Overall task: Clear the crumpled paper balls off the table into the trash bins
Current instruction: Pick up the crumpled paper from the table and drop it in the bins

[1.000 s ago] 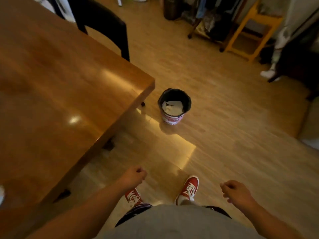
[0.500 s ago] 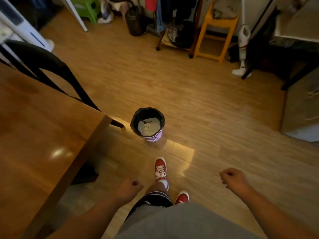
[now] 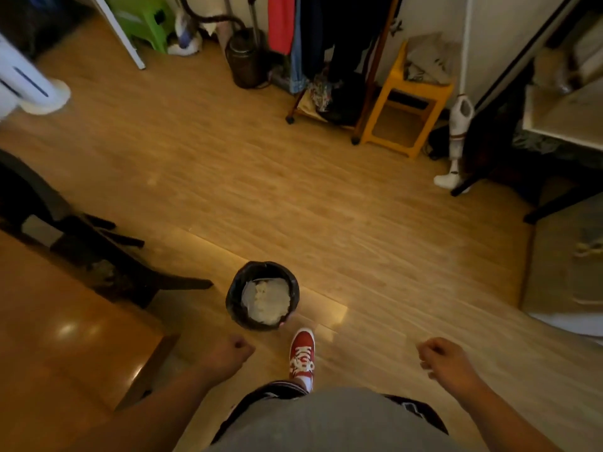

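On the floor just beyond the near corner of the desk (image 3: 75, 340) stands the trash bin (image 3: 262, 295), lined with a black bag and holding white crumpled paper (image 3: 266, 300) that sits low inside it. The visible part of the desk, at the left, carries no paper balls; the rest of its top lies outside the frame, so whether any remain there cannot be told.

The left hand (image 3: 225, 353) is curled into a loose fist near the desk corner, just short of the bin, and the right hand (image 3: 445, 357) is curled the same way well off to the right. No paper shows in either fist, though something small tucked inside would be hidden.

A red shoe (image 3: 301, 353) is planted just near of the bin, so the person seems to be walking past it, probably on the way to fetch more or to finish.

To do this step well, I would keep the feet clear of the bin, since it is light-looking and a nudge from the shoe could tip it. The dark chair (image 3: 107, 256) at the desk's far side has legs splayed toward the bin, so stepping right of the bin looks safer. Any further ball should be dropped from directly above the opening, not tossed from the side.
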Demonstrator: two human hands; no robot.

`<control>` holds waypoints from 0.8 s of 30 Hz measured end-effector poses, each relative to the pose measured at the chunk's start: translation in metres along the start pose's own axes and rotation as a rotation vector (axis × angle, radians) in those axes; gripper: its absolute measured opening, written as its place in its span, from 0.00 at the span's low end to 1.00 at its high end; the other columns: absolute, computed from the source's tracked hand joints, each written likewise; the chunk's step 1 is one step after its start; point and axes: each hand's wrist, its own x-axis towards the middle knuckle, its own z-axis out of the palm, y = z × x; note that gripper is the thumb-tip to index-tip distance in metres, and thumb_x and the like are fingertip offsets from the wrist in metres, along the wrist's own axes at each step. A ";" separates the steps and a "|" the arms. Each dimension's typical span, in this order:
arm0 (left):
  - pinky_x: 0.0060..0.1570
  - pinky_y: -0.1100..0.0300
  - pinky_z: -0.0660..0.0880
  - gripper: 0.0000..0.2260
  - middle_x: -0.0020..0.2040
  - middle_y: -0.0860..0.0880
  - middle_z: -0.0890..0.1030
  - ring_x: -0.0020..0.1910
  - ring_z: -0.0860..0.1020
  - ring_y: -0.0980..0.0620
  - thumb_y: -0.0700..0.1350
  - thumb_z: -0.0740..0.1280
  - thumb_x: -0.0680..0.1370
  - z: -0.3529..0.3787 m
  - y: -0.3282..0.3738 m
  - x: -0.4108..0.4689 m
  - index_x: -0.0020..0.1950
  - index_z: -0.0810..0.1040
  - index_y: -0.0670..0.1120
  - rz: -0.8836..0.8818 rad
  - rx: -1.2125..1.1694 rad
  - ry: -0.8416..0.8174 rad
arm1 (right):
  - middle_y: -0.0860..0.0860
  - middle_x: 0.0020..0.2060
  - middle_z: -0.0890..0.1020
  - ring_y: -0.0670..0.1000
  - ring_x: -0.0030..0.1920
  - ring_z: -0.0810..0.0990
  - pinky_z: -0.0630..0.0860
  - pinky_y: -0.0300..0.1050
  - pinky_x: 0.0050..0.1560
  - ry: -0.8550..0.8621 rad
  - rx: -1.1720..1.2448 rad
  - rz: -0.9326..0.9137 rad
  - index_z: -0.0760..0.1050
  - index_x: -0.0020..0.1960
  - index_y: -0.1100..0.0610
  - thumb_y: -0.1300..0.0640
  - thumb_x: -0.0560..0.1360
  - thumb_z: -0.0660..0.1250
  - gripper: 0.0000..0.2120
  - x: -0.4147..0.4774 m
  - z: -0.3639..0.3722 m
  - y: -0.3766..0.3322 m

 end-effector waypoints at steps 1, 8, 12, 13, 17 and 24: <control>0.38 0.57 0.71 0.11 0.40 0.42 0.78 0.38 0.76 0.49 0.49 0.64 0.78 -0.010 0.021 0.009 0.44 0.76 0.42 0.023 0.009 -0.003 | 0.61 0.38 0.82 0.60 0.38 0.79 0.75 0.52 0.41 0.006 0.016 0.027 0.78 0.41 0.62 0.58 0.77 0.66 0.09 0.006 -0.008 -0.007; 0.37 0.56 0.73 0.08 0.40 0.45 0.79 0.42 0.80 0.47 0.49 0.64 0.77 -0.033 0.165 0.071 0.41 0.75 0.45 0.109 -0.007 -0.006 | 0.61 0.33 0.78 0.57 0.32 0.76 0.70 0.46 0.34 0.079 0.067 0.153 0.76 0.41 0.67 0.62 0.76 0.67 0.09 0.071 -0.063 -0.033; 0.40 0.54 0.75 0.16 0.42 0.43 0.82 0.43 0.82 0.46 0.57 0.65 0.75 -0.043 0.241 0.107 0.44 0.77 0.44 0.198 -0.049 0.006 | 0.61 0.32 0.80 0.58 0.33 0.78 0.72 0.50 0.37 0.045 0.013 0.177 0.78 0.40 0.65 0.58 0.76 0.69 0.11 0.137 -0.103 -0.056; 0.39 0.55 0.75 0.17 0.41 0.44 0.82 0.42 0.81 0.47 0.58 0.65 0.74 -0.047 0.257 0.114 0.44 0.77 0.44 0.212 -0.051 0.003 | 0.61 0.31 0.80 0.58 0.32 0.78 0.72 0.51 0.37 0.037 -0.009 0.178 0.78 0.38 0.64 0.57 0.75 0.69 0.11 0.157 -0.115 -0.064; 0.41 0.52 0.76 0.14 0.38 0.45 0.81 0.41 0.81 0.46 0.55 0.65 0.77 -0.067 0.304 0.132 0.41 0.77 0.45 0.184 -0.118 0.052 | 0.58 0.32 0.82 0.57 0.35 0.81 0.77 0.54 0.42 -0.040 -0.177 0.100 0.78 0.37 0.60 0.54 0.75 0.68 0.12 0.220 -0.158 -0.123; 0.42 0.51 0.78 0.10 0.44 0.44 0.83 0.44 0.82 0.47 0.52 0.65 0.78 -0.095 0.297 0.135 0.47 0.78 0.46 -0.067 -0.289 0.188 | 0.54 0.40 0.81 0.56 0.43 0.80 0.75 0.50 0.46 -0.230 -0.471 -0.172 0.77 0.40 0.57 0.52 0.77 0.66 0.11 0.293 -0.163 -0.300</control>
